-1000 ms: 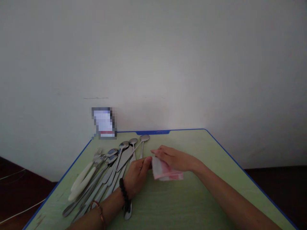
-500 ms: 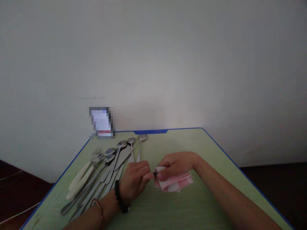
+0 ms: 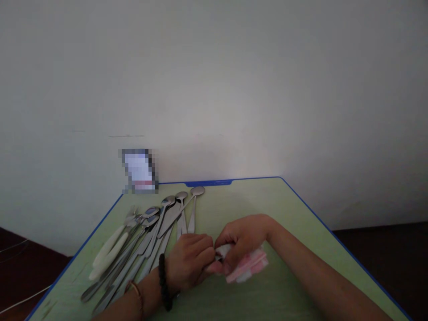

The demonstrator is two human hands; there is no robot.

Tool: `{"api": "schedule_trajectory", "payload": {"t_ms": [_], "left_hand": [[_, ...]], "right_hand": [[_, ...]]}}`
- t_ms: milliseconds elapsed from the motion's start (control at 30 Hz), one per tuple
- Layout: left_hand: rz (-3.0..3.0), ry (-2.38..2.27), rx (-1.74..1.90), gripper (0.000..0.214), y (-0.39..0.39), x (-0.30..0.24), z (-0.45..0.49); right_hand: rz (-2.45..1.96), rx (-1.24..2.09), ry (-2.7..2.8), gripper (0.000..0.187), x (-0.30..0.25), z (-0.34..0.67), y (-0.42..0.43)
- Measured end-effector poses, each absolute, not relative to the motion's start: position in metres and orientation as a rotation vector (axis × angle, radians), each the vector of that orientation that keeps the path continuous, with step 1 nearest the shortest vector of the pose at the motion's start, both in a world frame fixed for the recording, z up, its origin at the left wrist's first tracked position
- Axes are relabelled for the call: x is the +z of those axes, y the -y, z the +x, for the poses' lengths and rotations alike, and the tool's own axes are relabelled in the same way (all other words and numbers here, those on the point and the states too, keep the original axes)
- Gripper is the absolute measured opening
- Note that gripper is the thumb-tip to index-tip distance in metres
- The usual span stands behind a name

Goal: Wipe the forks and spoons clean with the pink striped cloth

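Over the last second, the pink-and-white cloth [image 3: 252, 266] has been drawn toward five o'clock and pinched under the thumb of the right hand [image 3: 245, 240]. The gap at its nine-o'clock side has been closed by the left hand [image 3: 190, 258].

Room far right on table [image 3: 267, 196]; cutlery [image 3: 169, 220] (overlapping) obstructs left.

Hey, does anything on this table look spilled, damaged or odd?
No spill shows. The table has dark scuffs near its left edge, like wear, and the cutlery lies crisscrossed in a loose pile. The right hand holds a bunched cloth, nothing strange.
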State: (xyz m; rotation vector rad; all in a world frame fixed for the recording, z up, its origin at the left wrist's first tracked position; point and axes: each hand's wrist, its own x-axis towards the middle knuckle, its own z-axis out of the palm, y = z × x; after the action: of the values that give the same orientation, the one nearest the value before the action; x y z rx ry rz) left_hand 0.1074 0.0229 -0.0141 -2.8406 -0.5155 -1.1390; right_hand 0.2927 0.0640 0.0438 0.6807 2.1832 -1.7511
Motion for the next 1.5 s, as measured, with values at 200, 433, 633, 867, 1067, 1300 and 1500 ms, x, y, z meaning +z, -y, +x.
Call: {"api": "schedule_trajectory", "payload": {"t_ms": [200, 433, 633, 867, 1067, 1300, 1500], "left_hand": [[-2.864, 0.925, -1.113, 0.048, -0.027, -0.013, 0.108], [-2.972, 1.236, -1.109, 0.042, -0.032, -0.017, 0.110], [-3.023, 1.620, -1.248, 0.042, -0.031, -0.013, 0.115], [-2.963, 2.126, -1.511, 0.045, -0.033, -0.012, 0.118], [-2.892, 2.195, -1.925, 0.049, -0.033, -0.009, 0.118], [-2.927, 2.124, -2.114, 0.036, -0.034, -0.010, 0.119], [-2.671, 2.262, -2.354, 0.040, -0.038, -0.009, 0.118]], "right_hand": [[0.814, -1.664, -2.345, 0.030, 0.040, 0.294, -0.069], [0.893, -1.585, -2.442, 0.031, 0.035, 0.295, -0.075], [0.946, -1.736, -2.164, 0.047, 0.041, 0.317, -0.081], [1.078, -1.828, -2.112, 0.049, 0.051, 0.341, -0.085], [1.000, -1.972, -2.186, 0.046, 0.047, 0.336, -0.083], [1.076, -2.080, -2.350, 0.050, 0.030, 0.314, -0.078], [1.126, -2.062, -2.390, 0.047, 0.014, 0.299, -0.080]]}}
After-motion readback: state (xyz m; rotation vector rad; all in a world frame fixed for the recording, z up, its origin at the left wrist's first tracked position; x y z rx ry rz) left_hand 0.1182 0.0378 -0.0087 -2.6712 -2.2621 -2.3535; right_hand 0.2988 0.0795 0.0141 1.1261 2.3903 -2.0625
